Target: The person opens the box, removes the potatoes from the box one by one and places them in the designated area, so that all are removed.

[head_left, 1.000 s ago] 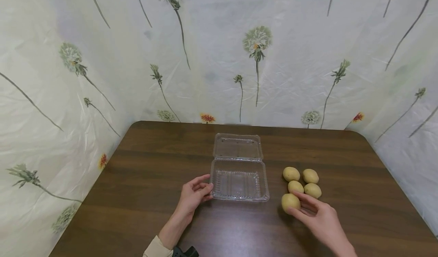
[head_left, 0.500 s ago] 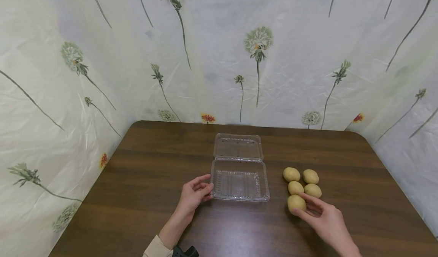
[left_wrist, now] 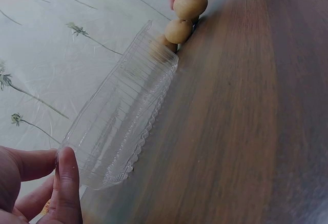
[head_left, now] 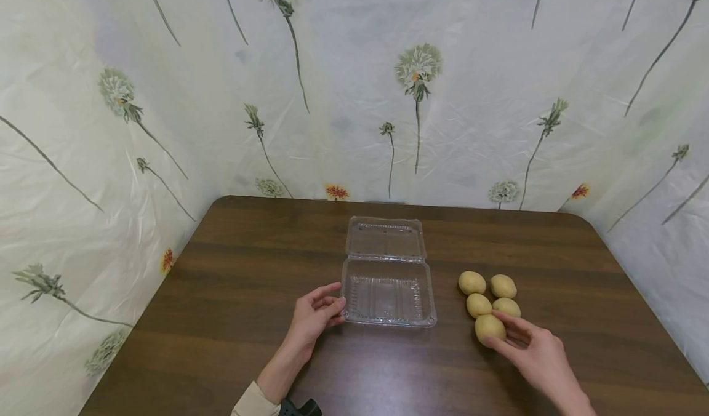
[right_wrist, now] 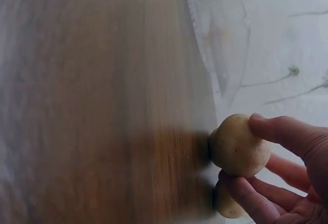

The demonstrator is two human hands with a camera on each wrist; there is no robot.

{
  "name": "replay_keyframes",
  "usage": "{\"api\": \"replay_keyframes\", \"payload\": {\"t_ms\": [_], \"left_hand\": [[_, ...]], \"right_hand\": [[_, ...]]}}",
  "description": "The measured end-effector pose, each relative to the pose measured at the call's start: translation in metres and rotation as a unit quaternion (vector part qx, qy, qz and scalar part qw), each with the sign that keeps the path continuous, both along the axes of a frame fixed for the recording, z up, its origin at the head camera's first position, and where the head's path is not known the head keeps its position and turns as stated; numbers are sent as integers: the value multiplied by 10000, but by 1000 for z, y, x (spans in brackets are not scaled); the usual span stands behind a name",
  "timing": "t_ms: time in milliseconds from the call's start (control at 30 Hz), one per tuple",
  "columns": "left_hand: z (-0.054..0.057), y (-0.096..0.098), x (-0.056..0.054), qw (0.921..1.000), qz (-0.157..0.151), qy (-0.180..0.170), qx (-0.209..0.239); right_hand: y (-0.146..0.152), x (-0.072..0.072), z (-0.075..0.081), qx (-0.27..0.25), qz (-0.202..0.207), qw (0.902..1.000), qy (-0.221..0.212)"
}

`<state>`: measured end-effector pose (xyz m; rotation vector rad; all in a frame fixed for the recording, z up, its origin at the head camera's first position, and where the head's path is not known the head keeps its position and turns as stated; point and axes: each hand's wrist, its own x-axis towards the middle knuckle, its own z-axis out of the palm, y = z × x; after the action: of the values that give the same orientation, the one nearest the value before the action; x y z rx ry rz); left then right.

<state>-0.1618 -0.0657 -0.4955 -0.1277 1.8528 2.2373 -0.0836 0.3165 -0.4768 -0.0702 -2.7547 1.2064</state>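
A clear plastic clamshell container (head_left: 388,293) lies open on the wooden table, its lid (head_left: 384,237) folded back toward the wall. My left hand (head_left: 316,317) pinches the container's left rim between thumb and fingers, as the left wrist view (left_wrist: 46,183) also shows. On the right, my right hand (head_left: 534,348) grips a potato (head_left: 490,330) between thumb and fingers; the same potato (right_wrist: 240,146) shows close up in the right wrist view. Several more potatoes (head_left: 472,282) sit just behind it in a loose cluster. Nothing lies inside the container.
The dark brown table (head_left: 266,250) has rounded far corners. Behind it and at both sides hangs a pale sheet (head_left: 343,96) printed with dandelions. A dark band (head_left: 299,407) is on the left wrist below a cream sleeve (head_left: 256,402).
My right hand has moved the potato to the right, close in front of the other potatoes. The left hand and the container have stayed in place.
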Motion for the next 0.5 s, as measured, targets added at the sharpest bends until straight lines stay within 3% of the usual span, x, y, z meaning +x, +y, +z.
{"api": "replay_keyframes", "payload": {"t_ms": [500], "left_hand": [[1, 0, 0, 10000, 25, -50, 28]], "right_hand": [[7, -2, -2, 241, -26, 9996, -156]]}}
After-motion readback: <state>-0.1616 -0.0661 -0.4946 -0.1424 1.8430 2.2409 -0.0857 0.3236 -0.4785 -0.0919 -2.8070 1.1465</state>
